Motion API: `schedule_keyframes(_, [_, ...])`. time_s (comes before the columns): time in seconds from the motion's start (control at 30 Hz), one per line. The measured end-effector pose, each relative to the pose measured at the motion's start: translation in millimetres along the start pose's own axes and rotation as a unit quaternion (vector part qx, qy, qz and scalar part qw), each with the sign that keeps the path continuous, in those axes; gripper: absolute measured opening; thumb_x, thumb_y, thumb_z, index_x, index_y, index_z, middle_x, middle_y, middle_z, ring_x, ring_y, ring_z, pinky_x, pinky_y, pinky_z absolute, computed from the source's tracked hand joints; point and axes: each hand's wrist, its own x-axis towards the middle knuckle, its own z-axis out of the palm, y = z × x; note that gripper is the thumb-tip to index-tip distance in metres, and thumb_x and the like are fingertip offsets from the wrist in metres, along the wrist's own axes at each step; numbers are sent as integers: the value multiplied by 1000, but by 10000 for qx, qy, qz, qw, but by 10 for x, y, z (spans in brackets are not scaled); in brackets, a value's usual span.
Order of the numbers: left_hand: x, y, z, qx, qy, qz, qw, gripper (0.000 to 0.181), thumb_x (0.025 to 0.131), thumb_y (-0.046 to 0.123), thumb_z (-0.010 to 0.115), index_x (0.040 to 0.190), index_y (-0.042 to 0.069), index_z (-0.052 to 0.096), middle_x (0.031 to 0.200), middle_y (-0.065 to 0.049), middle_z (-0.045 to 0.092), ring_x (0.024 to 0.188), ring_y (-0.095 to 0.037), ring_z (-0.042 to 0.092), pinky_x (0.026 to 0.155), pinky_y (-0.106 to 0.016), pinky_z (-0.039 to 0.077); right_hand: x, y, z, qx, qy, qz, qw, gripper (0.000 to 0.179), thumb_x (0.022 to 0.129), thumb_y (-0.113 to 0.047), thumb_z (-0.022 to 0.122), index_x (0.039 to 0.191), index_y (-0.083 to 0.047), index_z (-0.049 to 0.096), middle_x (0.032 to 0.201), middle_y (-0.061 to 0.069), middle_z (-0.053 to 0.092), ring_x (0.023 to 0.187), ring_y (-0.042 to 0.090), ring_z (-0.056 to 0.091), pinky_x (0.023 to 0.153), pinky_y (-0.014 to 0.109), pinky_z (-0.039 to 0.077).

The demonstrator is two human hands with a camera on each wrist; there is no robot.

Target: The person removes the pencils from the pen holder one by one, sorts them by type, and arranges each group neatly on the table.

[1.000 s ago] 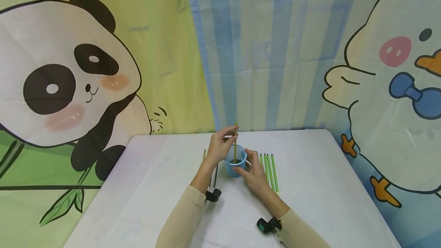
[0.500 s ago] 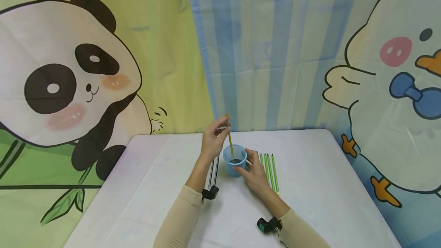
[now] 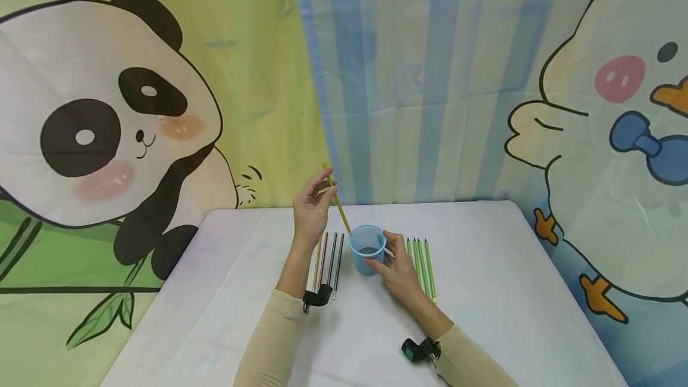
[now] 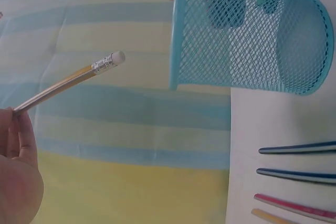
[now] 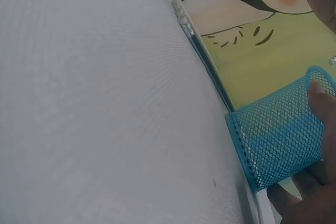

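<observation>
A yellow pencil slants from my left hand, pinched near its upper end between thumb and fingers. Its white eraser points down toward the blue mesh pencil cup; the left wrist view shows a gap between eraser and rim. The cup stands upright on the white table. Thumb and fingers of my right hand grip its right side, the thumb near the front of the rim in the right wrist view.
Left of the cup lie two dark pencils, a red pencil and another yellow pencil, partly behind my left wrist. Several green pencils lie right of the cup. A printed curtain hangs behind the white table.
My left hand has moved left and up, drawing the yellow pencil out of the cup. The pencils at the left have come into view. My right hand stays on the cup.
</observation>
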Motion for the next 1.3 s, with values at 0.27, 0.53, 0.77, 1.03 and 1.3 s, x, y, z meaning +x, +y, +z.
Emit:
schedule_keyframes(0.27, [15,39,-144,-129,374,-28,9992,43,96,-5,70,138,2,65,136,-9,67,117,-33,67,98,-27,58,-8,-11,4,-39,-52,13,10000,76,88,-6,83,149,1,38,156,30,44,147,51,41,118,69,33])
schedule_keyframes(0.53, [-33,14,-262,32,436,-258,9987,43,97,-10,64,139,0,63,137,-10,65,121,-32,64,97,-23,57,-11,-12,-5,-73,-21,-105,9999,75,88,-5,83,149,3,38,155,31,46,146,51,42,116,69,34])
schedule_keyframes(0.77, [-95,-11,-328,180,350,-416,9984,42,98,-7,65,140,-1,62,136,-11,65,123,-38,61,97,-21,57,-12,-6,-3,-75,-25,-51,10000,76,88,-6,83,150,1,38,156,31,45,147,51,41,117,69,33])
schedule_keyframes(1.03, [-148,-102,-499,679,370,-709,9945,42,96,-9,66,138,-4,63,138,-17,65,118,-32,64,93,-18,56,-10,-13,-3,-50,-54,-34,10000,76,89,-5,82,149,1,38,156,30,45,147,50,41,117,69,33])
schedule_keyframes(1.3, [-245,-150,-639,1017,291,-987,9895,40,97,-5,68,136,3,67,133,-17,68,118,-38,64,88,-15,55,-11,-19,3,-84,3,-59,9999,76,88,-5,83,149,1,38,156,30,45,147,50,41,117,68,34])
